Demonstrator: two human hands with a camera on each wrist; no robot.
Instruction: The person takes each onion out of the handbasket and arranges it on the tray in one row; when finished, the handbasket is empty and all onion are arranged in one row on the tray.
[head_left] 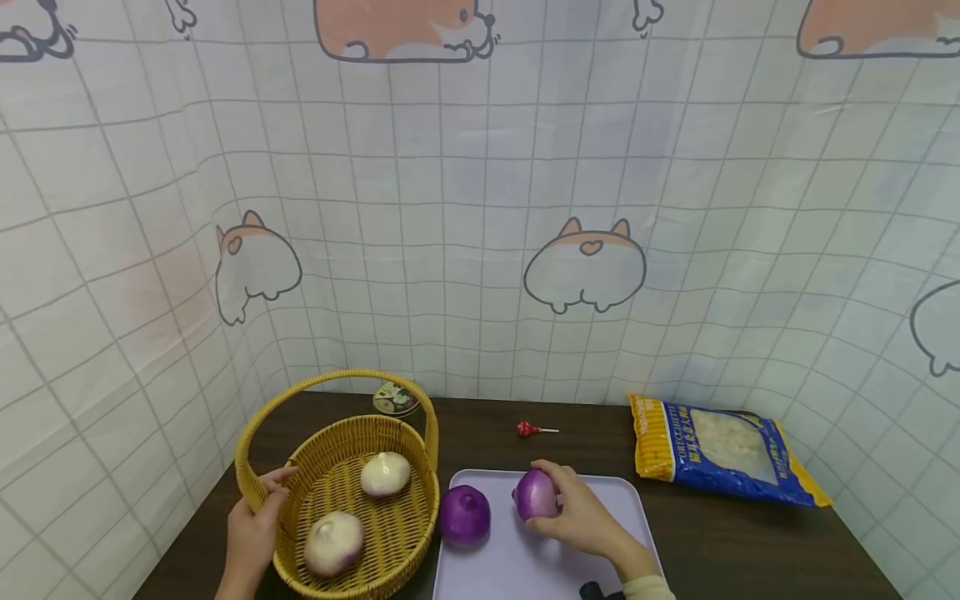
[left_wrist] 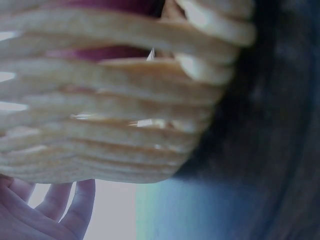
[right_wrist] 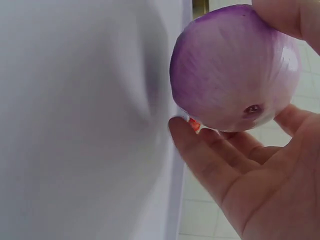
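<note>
Right sleeve (head_left: pixel 649 588), cream (faintly yellowish).

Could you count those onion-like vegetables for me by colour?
Purple: 2 (one purple onion in the right hand, another purple onion beside the basket)
Mostly white: 2 (front white bulb and rear white bulb, both in the basket)
Total: 4

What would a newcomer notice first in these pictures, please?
Probably the yellow wicker basket, at lower left in the head view, holding two whitish bulbs. Next, the purple onion in the right hand, over the lilac tray. Behind, corgi drawings stand out on the white checked backdrop.
</note>
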